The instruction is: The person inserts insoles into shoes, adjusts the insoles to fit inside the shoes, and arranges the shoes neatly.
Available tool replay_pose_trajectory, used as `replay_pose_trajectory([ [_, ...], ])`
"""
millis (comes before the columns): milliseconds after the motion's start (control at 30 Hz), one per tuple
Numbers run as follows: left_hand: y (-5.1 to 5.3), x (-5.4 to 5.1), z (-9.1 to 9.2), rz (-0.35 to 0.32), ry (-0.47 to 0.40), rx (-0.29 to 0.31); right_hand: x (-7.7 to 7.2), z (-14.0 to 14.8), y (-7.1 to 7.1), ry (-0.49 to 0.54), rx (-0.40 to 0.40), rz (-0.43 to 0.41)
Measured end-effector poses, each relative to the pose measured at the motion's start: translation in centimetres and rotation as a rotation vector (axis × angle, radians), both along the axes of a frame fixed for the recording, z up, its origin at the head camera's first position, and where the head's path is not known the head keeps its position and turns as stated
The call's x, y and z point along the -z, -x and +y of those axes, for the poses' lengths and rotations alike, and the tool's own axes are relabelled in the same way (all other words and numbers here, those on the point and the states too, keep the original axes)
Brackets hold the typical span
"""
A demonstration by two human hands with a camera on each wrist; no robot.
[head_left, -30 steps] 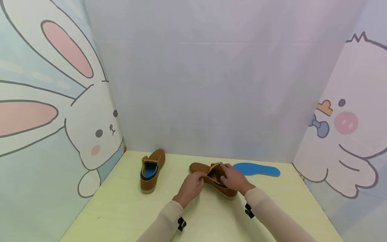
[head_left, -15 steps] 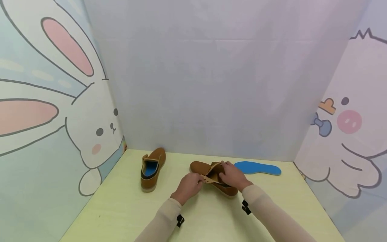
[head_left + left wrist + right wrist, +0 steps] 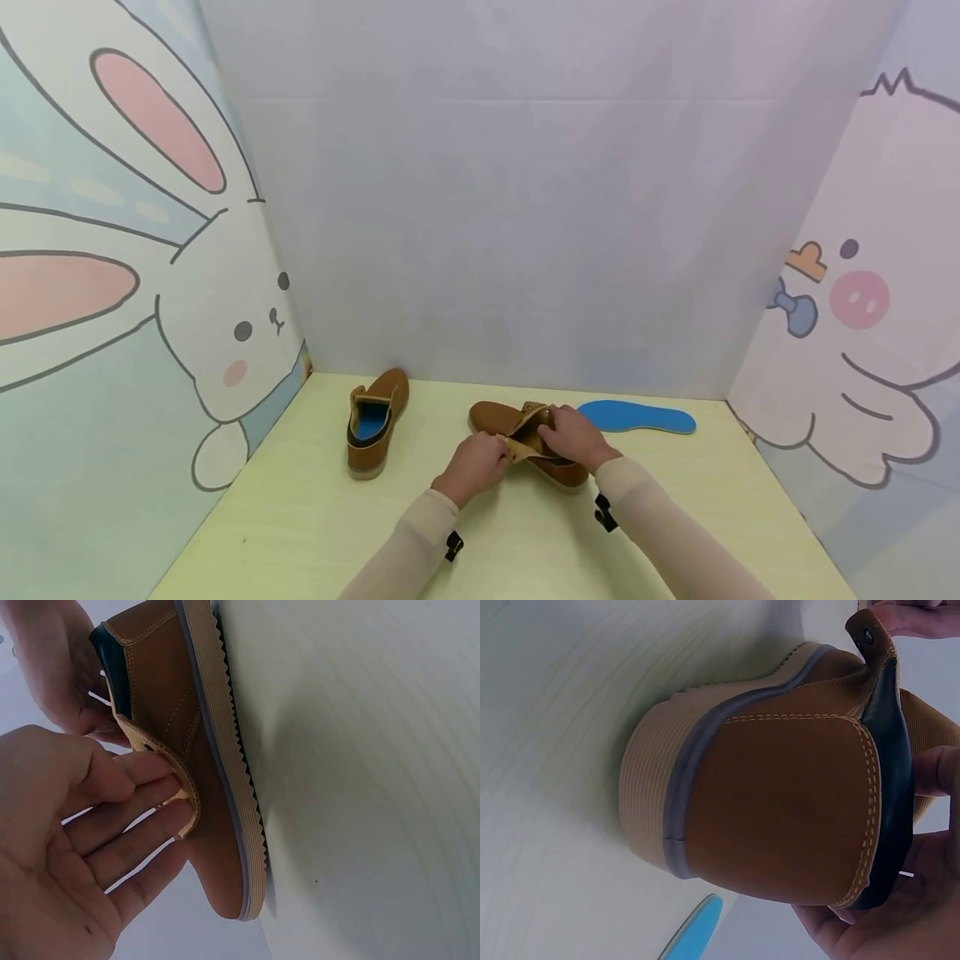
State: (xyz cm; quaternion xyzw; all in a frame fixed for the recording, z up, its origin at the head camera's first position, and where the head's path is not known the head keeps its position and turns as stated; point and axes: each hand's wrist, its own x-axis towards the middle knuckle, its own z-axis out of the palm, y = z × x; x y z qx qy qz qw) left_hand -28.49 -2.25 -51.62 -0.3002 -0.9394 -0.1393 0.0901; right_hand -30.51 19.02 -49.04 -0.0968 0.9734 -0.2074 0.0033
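A brown leather shoe [image 3: 493,416] lies sole down on the table, toe to the far left. My left hand [image 3: 474,467] pinches the near eyelet flap [image 3: 191,806] between thumb and fingers and bends it outward. At the far side of the shoe's opening, my right hand [image 3: 576,437] grips the upper edge with the thumb inside. The heel [image 3: 787,802] faces the right wrist camera, below a dark padded collar [image 3: 892,780]. The inside of the shoe is partly hidden by the right hand.
A matching brown shoe [image 3: 369,457] with a blue insole [image 3: 371,421] inside stands at the left. Behind the right hand a loose blue insole [image 3: 637,416] lies flat near the back wall [image 3: 480,250]. Printed side walls bound the pale table [image 3: 300,517].
The left hand has taken hold of the near flap and folded it outward, so the opening is wider. The right hand keeps its place, with its thumb slightly shifted.
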Motion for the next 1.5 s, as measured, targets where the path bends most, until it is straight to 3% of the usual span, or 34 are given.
replay_pose_trajectory([
  [167,0.0,0.1,0.3,0.001,0.038,-0.023,0.3,0.1,0.4,0.015,-0.004,-0.016],
  [300,0.0,0.5,0.5,0.012,0.016,-0.037,0.6,0.2,0.4,0.014,-0.006,-0.03],
  [400,0.1,0.8,0.7,0.014,-0.053,-0.038,0.9,0.4,0.4,0.034,0.003,-0.055],
  [533,0.1,1.3,0.8,-0.06,-0.209,-0.051,1.3,0.5,0.4,0.052,0.012,-0.089],
  [667,0.2,1.0,1.1,-0.137,-0.357,-0.103,1.2,0.6,0.3,0.076,0.018,-0.085],
  [767,0.4,0.5,1.5,-0.156,-0.387,-0.169,1.1,0.5,0.3,0.079,0.018,-0.077],
  [1067,0.6,-1.3,3.4,-0.089,-0.251,-0.313,1.5,0.3,0.5,0.039,-0.008,-0.055],
  [1367,1.7,-1.9,4.6,-0.005,-0.117,-0.355,1.6,0.5,0.4,0.007,-0.004,-0.055],
  [1500,2.2,-1.9,4.4,-0.031,-0.13,-0.359,1.5,0.4,0.3,-0.012,-0.007,-0.056],
])
